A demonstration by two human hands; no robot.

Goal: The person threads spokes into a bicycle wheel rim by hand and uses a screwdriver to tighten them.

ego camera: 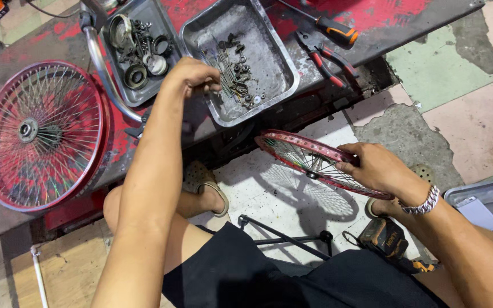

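My right hand point(376, 167) grips the near rim of a small red spoked wheel point(309, 155), held tilted above the floor between my knees and the bench. My left hand point(192, 76) reaches over the bench edge to a metal tray point(269, 43) of loose spokes and nipples, its fingers pinched on a thin spoke point(219, 77) at the tray's left side. A chain bracelet sits on my right wrist.
A finished red spoked wheel point(40, 134) lies flat on the bench at left. A second tray point(122, 91) holds bearings and rings. A screwdriver point(329, 25) and red-handled pliers point(326, 61) lie at the back right. Another metal tray point(486, 202) sits on the floor.
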